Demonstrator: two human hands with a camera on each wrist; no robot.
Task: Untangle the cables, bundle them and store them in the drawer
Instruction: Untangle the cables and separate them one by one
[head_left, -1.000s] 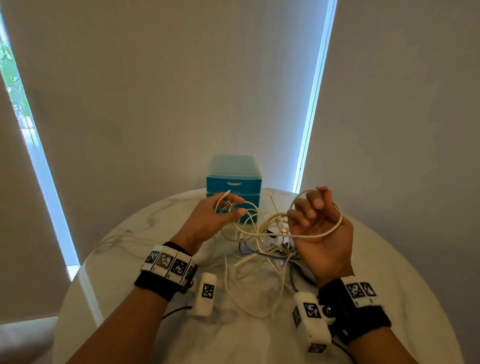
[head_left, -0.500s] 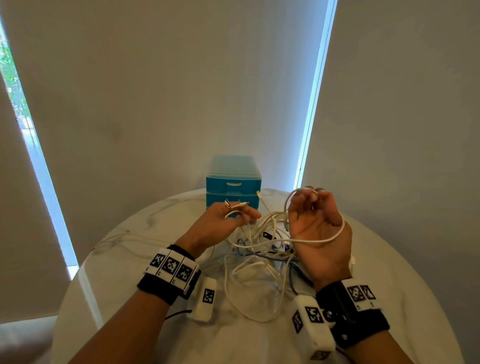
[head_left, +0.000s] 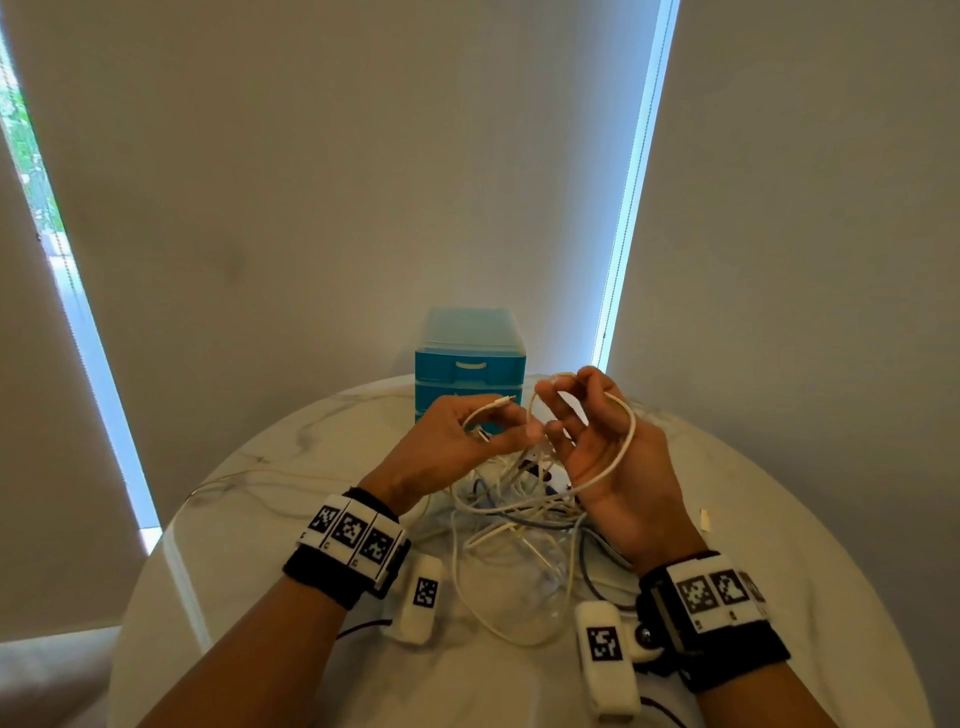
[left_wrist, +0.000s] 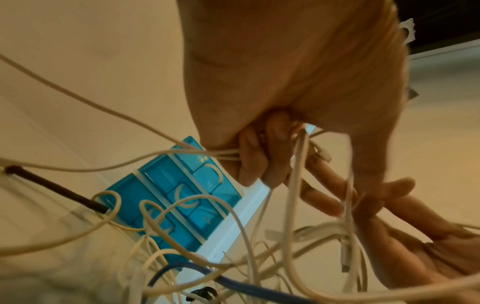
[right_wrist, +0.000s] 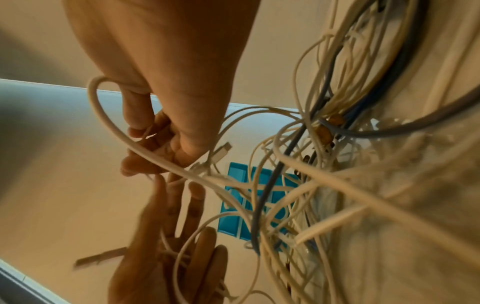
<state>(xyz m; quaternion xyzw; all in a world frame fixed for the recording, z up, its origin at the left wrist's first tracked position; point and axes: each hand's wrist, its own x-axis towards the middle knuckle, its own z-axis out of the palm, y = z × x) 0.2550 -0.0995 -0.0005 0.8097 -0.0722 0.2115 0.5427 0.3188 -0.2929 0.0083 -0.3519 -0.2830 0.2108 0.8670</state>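
Looping round right hand (head_left: 618, 462), white cable (head_left: 626, 441) is pinched at fingertips; plug end (head_left: 506, 399) lies roughly level, pointing right, held in curled grip of left hand (head_left: 447, 447). Both hands are raised over cable tangle (head_left: 524, 525) on round counter (head_left: 270, 499). Behind, one blue drawer unit (head_left: 470, 358) is seen shut. Three drawer fronts (left_wrist: 182, 197) are shown only by left wrist view; blue cable (right_wrist: 267, 197) is clearest in right wrist view.

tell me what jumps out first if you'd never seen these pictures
Two hands raised over a round marble table: the left hand and the right hand each grip a white cable looped between them. Below them lies a tangle of white and blue cables, and behind it stands a small blue drawer box.
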